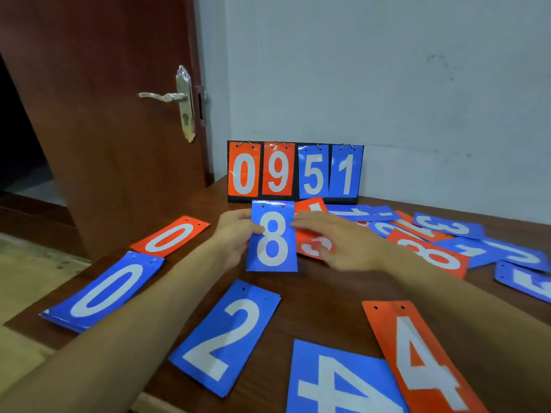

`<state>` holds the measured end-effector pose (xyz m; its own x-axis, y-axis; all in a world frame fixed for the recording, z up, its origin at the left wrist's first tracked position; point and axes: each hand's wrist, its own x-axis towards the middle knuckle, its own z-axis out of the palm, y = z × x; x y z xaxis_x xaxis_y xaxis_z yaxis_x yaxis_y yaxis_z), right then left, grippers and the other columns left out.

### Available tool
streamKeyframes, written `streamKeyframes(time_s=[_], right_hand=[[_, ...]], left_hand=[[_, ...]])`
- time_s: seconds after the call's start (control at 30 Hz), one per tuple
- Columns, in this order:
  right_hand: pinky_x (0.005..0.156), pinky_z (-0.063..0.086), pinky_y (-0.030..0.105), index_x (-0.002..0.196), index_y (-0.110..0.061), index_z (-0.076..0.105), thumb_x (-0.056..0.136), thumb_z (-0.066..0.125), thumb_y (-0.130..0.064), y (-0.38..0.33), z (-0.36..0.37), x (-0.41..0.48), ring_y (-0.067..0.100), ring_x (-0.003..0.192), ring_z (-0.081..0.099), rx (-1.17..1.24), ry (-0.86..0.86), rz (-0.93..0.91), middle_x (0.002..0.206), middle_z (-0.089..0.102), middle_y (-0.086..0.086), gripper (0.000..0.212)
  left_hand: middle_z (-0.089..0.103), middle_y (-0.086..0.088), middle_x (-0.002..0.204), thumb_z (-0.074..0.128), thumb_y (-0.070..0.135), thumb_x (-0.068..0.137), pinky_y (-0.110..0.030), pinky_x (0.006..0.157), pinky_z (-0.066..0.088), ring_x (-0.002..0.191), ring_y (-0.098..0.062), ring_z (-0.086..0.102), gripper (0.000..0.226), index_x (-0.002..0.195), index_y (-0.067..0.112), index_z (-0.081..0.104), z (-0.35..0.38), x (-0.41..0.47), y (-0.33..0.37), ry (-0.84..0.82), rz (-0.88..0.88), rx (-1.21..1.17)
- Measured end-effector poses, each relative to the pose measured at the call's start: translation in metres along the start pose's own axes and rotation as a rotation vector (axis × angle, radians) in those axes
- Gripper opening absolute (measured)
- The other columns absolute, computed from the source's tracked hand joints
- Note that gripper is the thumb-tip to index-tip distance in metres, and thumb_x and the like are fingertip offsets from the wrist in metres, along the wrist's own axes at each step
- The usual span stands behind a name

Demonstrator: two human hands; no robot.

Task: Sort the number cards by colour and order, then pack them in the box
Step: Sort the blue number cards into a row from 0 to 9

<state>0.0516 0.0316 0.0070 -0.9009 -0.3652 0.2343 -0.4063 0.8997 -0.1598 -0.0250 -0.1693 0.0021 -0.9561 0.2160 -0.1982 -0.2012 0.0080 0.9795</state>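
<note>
We see the left hand [235,236] pinching the blue 8 card [272,236] by its left edge, upright over the surface [328,287]. The right hand [337,239], fingers nearly straight, touches the card's right edge and half hides a red card [310,248]. Near us we count two red cards, red 0 [171,235] and red 4 [417,356], and three blue ones, blue 0 [104,290], blue 2 [226,335] and the cut-off blue 4 [337,380]. The heap [432,242] at right overlaps too much to count.

Soft, even indoor light fills the scene, bright on the pale wall [387,70] and falling to near black in the opening left of the door [104,129]. Glare streaks the glossy flip cards [244,174] and glints on the door handle [164,96]. The blue 8 card [272,242] reads crisp; the right hand [337,242] is slightly smeared. The forearms [143,299] cast faint shadows on the table [328,293]. The picture's edges bow and soften, stretching the blue 4 card [337,383].
</note>
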Motion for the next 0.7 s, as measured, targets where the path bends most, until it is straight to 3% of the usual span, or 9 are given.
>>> streamKeyframes(time_s=[0.1, 0.17, 0.27, 0.37, 0.47, 0.53, 0.63, 0.7], right_hand=[[0.107, 0.037, 0.032, 0.136, -0.015, 0.044, 0.090, 0.052, -0.021, 0.004, -0.018, -0.009, 0.017, 0.128, 0.043, 0.147, 0.354, 0.212, 0.139, 0.046, 0.002, 0.047], [0.104, 0.038, 0.030, 0.140, -0.016, 0.039, 0.088, 0.064, -0.030, 0.003, -0.032, -0.014, 0.017, 0.125, 0.045, 0.314, 0.466, 0.406, 0.137, 0.043, 0.002, 0.059], [0.088, 0.050, 0.030, 0.136, -0.020, 0.044, 0.079, 0.075, -0.031, 0.003, -0.048, -0.027, 0.015, 0.100, 0.060, 0.648, 0.458, 0.568, 0.118, 0.056, -0.001, 0.066], [0.073, 0.051, 0.023, 0.112, -0.014, 0.063, 0.079, 0.074, -0.014, 0.004, -0.057, -0.049, 0.011, 0.074, 0.063, 0.641, 0.401, 0.563, 0.089, 0.068, 0.002, 0.035], [0.076, 0.052, 0.027, 0.095, -0.016, 0.066, 0.080, 0.072, -0.007, 0.013, -0.064, -0.077, 0.011, 0.077, 0.062, 0.620, 0.410, 0.595, 0.081, 0.066, -0.002, 0.019], [0.071, 0.051, 0.023, 0.092, -0.016, 0.068, 0.081, 0.068, -0.003, 0.022, -0.071, -0.099, 0.010, 0.078, 0.061, 0.619, 0.412, 0.621, 0.082, 0.067, 0.000, 0.017], [0.059, 0.050, 0.012, 0.098, -0.015, 0.070, 0.081, 0.069, -0.003, 0.039, -0.082, -0.132, 0.012, 0.075, 0.063, 0.603, 0.451, 0.709, 0.087, 0.068, 0.006, 0.021], [0.060, 0.053, 0.016, 0.102, -0.008, 0.069, 0.078, 0.069, 0.002, 0.048, -0.086, -0.153, 0.014, 0.068, 0.063, 0.691, 0.544, 0.788, 0.082, 0.068, 0.007, 0.026]], left_hand=[[0.071, -0.006, 0.099, 0.068, 0.006, 0.083, -0.034, 0.062, 0.060, 0.082, -0.021, 0.071, 0.023, 0.104, 0.014, 0.061, 0.012, -0.020, 0.013, -0.028, 0.114, 0.012], [0.072, -0.004, 0.097, 0.070, 0.007, 0.082, -0.033, 0.059, 0.060, 0.081, -0.020, 0.071, 0.029, 0.109, 0.014, 0.060, 0.023, -0.033, 0.020, -0.061, 0.161, 0.019], [0.071, -0.002, 0.095, 0.070, 0.010, 0.083, -0.028, 0.054, 0.058, 0.078, -0.018, 0.072, 0.027, 0.107, 0.015, 0.058, 0.041, -0.052, 0.022, -0.138, 0.223, 0.078], [0.071, -0.005, 0.101, 0.070, 0.016, 0.085, -0.030, 0.059, 0.060, 0.082, -0.019, 0.072, 0.028, 0.110, 0.012, 0.057, 0.060, -0.066, 0.018, -0.206, 0.249, 0.114], [0.072, -0.005, 0.098, 0.068, 0.019, 0.086, -0.030, 0.059, 0.060, 0.078, -0.019, 0.073, 0.026, 0.110, 0.016, 0.056, 0.079, -0.075, 0.009, -0.255, 0.244, 0.181], [0.071, -0.003, 0.093, 0.067, 0.019, 0.087, -0.025, 0.053, 0.057, 0.072, -0.014, 0.072, 0.022, 0.107, 0.019, 0.055, 0.092, -0.079, 0.003, -0.265, 0.253, 0.250], [0.066, -0.002, 0.094, 0.065, 0.017, 0.089, -0.023, 0.049, 0.053, 0.072, -0.013, 0.068, 0.021, 0.107, 0.018, 0.053, 0.112, -0.079, -0.005, -0.168, 0.266, 0.257], [0.065, -0.005, 0.102, 0.063, 0.016, 0.090, -0.024, 0.052, 0.051, 0.078, -0.017, 0.067, 0.024, 0.112, 0.014, 0.052, 0.124, -0.075, -0.007, -0.051, 0.253, 0.213]])
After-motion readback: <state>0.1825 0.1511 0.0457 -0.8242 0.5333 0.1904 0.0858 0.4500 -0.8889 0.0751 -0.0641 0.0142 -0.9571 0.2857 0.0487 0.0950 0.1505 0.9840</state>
